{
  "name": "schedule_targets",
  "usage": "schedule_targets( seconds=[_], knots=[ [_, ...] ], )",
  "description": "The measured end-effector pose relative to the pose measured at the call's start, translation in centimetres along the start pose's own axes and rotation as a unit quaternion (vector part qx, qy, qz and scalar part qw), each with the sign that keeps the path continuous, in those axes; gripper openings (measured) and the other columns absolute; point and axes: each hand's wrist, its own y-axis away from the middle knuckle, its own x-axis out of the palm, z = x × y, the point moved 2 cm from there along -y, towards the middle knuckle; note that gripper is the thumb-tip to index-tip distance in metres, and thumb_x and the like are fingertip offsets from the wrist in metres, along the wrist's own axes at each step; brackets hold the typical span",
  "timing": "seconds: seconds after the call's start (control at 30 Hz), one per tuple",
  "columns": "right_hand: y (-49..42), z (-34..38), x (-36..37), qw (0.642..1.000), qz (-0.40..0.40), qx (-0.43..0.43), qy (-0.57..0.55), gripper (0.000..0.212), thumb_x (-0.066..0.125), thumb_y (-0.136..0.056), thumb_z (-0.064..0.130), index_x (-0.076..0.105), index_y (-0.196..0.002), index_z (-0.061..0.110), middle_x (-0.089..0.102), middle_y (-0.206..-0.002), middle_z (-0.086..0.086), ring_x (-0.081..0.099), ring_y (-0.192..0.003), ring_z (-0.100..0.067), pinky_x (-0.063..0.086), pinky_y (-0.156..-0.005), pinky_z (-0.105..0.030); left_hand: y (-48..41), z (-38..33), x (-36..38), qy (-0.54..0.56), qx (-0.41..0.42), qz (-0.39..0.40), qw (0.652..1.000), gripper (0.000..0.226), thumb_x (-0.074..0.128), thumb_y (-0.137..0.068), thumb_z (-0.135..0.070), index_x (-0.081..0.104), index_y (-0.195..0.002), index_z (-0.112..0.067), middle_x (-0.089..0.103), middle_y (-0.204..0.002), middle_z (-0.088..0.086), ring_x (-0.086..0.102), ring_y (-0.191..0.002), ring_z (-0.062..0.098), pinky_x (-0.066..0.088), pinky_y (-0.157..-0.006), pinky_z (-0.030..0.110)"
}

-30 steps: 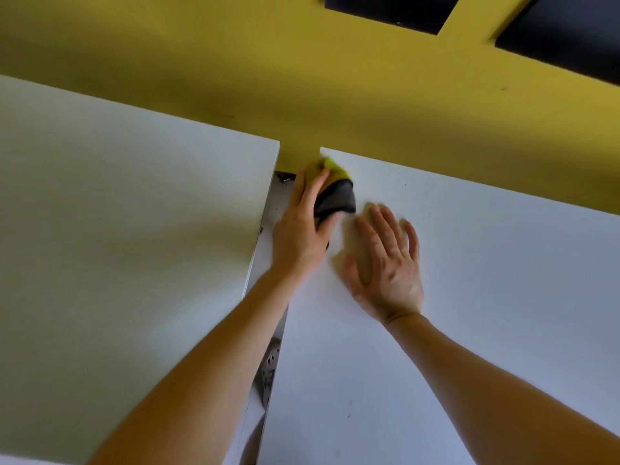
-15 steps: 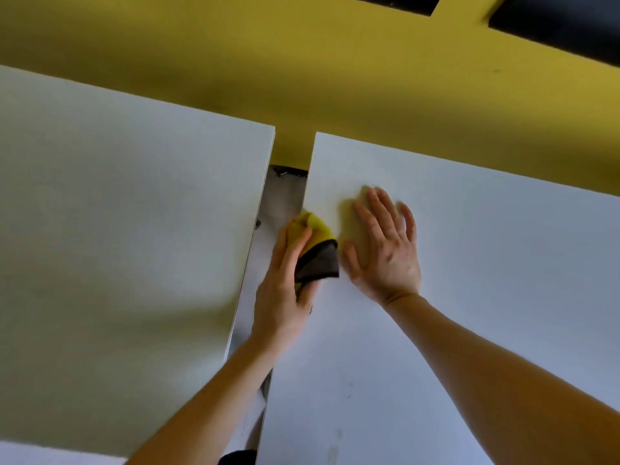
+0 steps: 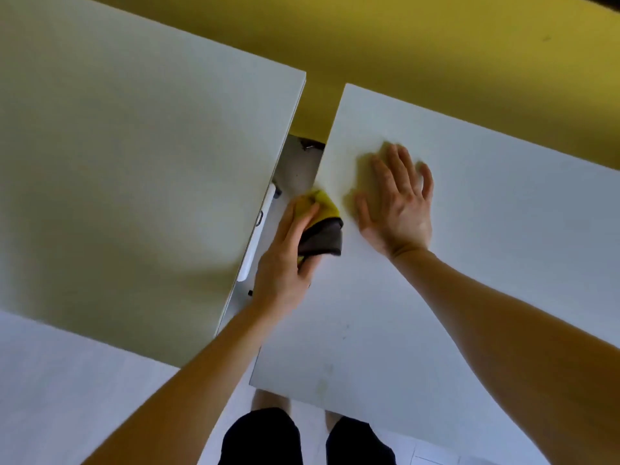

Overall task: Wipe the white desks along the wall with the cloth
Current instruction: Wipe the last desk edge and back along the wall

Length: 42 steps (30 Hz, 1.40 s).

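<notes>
Two white desks stand against a yellow wall, the left desk and the right desk, with a narrow gap between them. My left hand grips a bunched yellow and grey cloth against the left edge of the right desk, about halfway along it. My right hand lies flat on the right desk top just right of the cloth, fingers spread and pointing toward the wall.
The yellow wall runs behind both desks. In the gap, a white desk frame part and pale floor show. My dark shorts and legs stand at the right desk's near edge.
My left hand has slid the cloth along the right desk's left edge from the far corner at the wall toward me. My right hand has stayed flat in place.
</notes>
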Motion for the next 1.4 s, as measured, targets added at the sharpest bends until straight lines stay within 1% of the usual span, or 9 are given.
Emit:
schedule_targets(
  seconds=[0.1, 0.23, 0.3, 0.47, 0.6, 0.9, 1.1, 1.2, 1.4],
  knots=[
    [0.0, -0.3, -0.1, 1.000, 0.021, -0.009, 0.004, 0.079, 0.049, -0.099, 0.062, 0.043, -0.164, 0.018, 0.029, -0.177, -0.012, 0.018, -0.167, -0.032, 0.011, -0.133, -0.062, 8.2, 0.1, -1.1, -0.011, -0.034, 0.032, 0.999, 0.068, 0.058, -0.104, -0.045, 0.035, -0.167, -0.038, 0.021, -0.179, -0.016, 0.059, -0.138, 0.019, 0.046, -0.098, 0.004],
    [-0.1, -0.1, -0.3, 0.999, 0.035, -0.007, -0.008, 0.084, 0.051, -0.096, 0.065, 0.044, -0.163, 0.016, 0.030, -0.176, -0.015, 0.018, -0.166, -0.034, 0.010, -0.134, -0.062, 0.3, 0.2, -0.4, -0.035, -0.006, 0.025, 0.999, 0.066, 0.063, -0.106, -0.039, 0.037, -0.166, -0.035, 0.022, -0.178, -0.012, 0.054, -0.143, 0.025, 0.059, -0.102, 0.048],
    [1.1, 0.4, -0.7, 0.999, 0.040, 0.002, -0.003, 0.076, 0.050, -0.101, 0.059, 0.043, -0.164, 0.016, 0.030, -0.175, -0.015, 0.019, -0.166, -0.033, 0.011, -0.133, -0.062, -5.5, -0.2, 0.6, -0.042, 0.006, 0.021, 0.999, 0.068, 0.060, -0.100, -0.038, 0.038, -0.164, -0.033, 0.025, -0.177, -0.010, 0.054, -0.144, 0.028, 0.057, -0.102, 0.056],
    [9.6, 2.7, -0.7, 0.998, 0.060, 0.001, -0.021, 0.062, 0.043, -0.114, 0.037, 0.029, -0.171, 0.016, 0.016, -0.181, -0.010, 0.003, -0.169, -0.029, 0.006, -0.135, -0.059, -1.3, -0.7, 0.1, -0.050, -0.009, 0.013, 0.999, 0.071, 0.066, -0.102, -0.034, 0.034, -0.165, -0.039, 0.024, -0.176, -0.015, 0.052, -0.148, 0.026, 0.057, -0.107, 0.055],
    [10.9, 2.9, 0.1, 0.997, 0.073, 0.004, 0.019, 0.069, 0.037, -0.114, 0.042, 0.018, -0.174, 0.014, 0.005, -0.182, -0.011, -0.005, -0.169, -0.029, 0.002, -0.136, -0.058, 12.6, 0.2, -1.8, -0.056, -0.058, 0.050, 0.995, 0.074, 0.068, -0.104, -0.032, 0.031, -0.168, -0.038, 0.017, -0.180, -0.015, 0.056, -0.144, 0.025, 0.050, -0.111, 0.027],
    [10.8, 2.9, -0.1, 0.998, 0.052, 0.017, 0.011, 0.066, 0.038, -0.112, 0.041, 0.027, -0.171, 0.013, 0.013, -0.182, -0.012, 0.001, -0.169, -0.029, 0.001, -0.136, -0.055, -1.9, -0.7, 0.1, -0.045, -0.030, 0.015, 0.998, 0.072, 0.063, -0.099, -0.034, 0.034, -0.165, -0.039, 0.025, -0.177, -0.012, 0.054, -0.145, 0.029, 0.060, -0.098, 0.057],
    [10.9, 3.0, -0.5, 0.999, 0.046, 0.002, 0.003, 0.066, 0.036, -0.113, 0.042, 0.026, -0.172, 0.013, 0.014, -0.181, -0.012, 0.004, -0.169, -0.030, 0.005, -0.136, -0.057, 13.8, 0.5, -2.0, -0.029, -0.044, 0.033, 0.998, 0.075, 0.069, -0.105, -0.030, 0.031, -0.169, -0.038, 0.017, -0.180, -0.013, 0.048, -0.151, 0.021, 0.056, -0.110, 0.033],
    [11.0, 3.1, -0.5, 0.999, 0.034, 0.002, -0.006, 0.065, 0.038, -0.113, 0.040, 0.027, -0.171, 0.012, 0.016, -0.181, -0.013, 0.006, -0.169, -0.031, 0.006, -0.136, -0.057, 18.0, 0.7, -2.8, -0.010, -0.057, 0.060, 0.996, 0.081, 0.071, -0.103, -0.029, 0.025, -0.167, -0.050, 0.014, -0.181, -0.016, 0.047, -0.153, 0.025, 0.055, -0.114, 0.042],
    [10.8, 2.9, -0.3, 1.000, 0.013, 0.005, -0.019, 0.063, 0.047, -0.111, 0.035, 0.035, -0.169, 0.013, 0.021, -0.180, -0.011, 0.010, -0.169, -0.030, 0.006, -0.136, -0.056, -0.6, -0.2, -0.4, -0.028, -0.016, 0.030, 0.999, 0.070, 0.064, -0.101, -0.037, 0.035, -0.165, -0.037, 0.026, -0.177, -0.007, 0.047, -0.151, 0.024, 0.056, -0.106, 0.054]
  ],
)
